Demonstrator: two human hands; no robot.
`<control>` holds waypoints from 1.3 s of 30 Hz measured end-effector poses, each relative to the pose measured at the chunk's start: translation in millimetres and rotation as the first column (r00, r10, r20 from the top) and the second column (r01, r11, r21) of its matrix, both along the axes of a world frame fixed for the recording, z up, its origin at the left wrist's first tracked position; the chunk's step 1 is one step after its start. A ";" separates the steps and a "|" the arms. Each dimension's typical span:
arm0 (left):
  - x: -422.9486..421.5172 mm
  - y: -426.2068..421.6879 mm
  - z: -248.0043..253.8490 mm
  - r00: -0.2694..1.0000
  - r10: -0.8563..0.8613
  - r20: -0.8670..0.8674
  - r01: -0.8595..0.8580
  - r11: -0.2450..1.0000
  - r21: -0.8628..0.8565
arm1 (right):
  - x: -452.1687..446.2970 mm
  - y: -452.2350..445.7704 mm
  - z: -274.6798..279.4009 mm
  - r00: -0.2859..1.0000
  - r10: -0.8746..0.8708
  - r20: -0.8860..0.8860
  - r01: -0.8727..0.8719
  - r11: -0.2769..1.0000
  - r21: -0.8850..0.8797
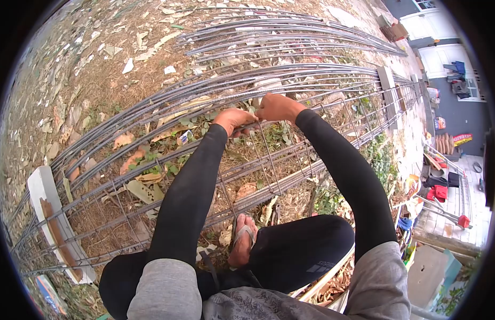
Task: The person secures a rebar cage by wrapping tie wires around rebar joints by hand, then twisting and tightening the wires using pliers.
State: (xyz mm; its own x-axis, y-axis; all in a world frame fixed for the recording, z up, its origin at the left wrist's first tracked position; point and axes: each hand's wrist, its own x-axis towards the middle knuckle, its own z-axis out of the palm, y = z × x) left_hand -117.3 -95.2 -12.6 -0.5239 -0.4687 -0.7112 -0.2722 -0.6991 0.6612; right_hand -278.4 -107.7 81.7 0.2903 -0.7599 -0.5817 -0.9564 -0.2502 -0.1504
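Both hands meet at the top of a long cage of steel bars (pixel 269 156) with rectangular ties. My left hand (pixel 235 119) has its fingers closed at the upper bar, near the corner of a tie. Close against it, my right hand (pixel 277 108) is pinched at the same spot. Whatever lies between the fingertips is too small to make out. Loose long rods (pixel 205 96) run just beyond the hands.
A white block (pixel 47 200) supports the cage at the left and a grey one (pixel 387 90) at the right. More rods (pixel 290 32) lie farther back. My sandalled foot (pixel 243 240) is beside the cage. Clothes and tools lie at the right by a building.
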 end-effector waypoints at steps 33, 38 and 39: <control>-5.1 3.5 -21.1 0.976 0.155 -0.153 -0.137 0.983 0.121 | 42.3 136.7 -11.5 0.988 -0.088 -0.129 0.012 0.868 -0.497; -2.3 3.4 -15.8 0.979 0.115 -0.170 -0.099 0.990 0.099 | 55.7 164.0 -14.2 0.963 -0.209 -0.173 0.100 0.865 -0.492; -1.3 4.3 -12.8 0.977 0.119 -0.178 -0.100 0.989 0.112 | 57.0 167.5 -15.4 0.959 -0.212 -0.188 0.091 0.859 -0.504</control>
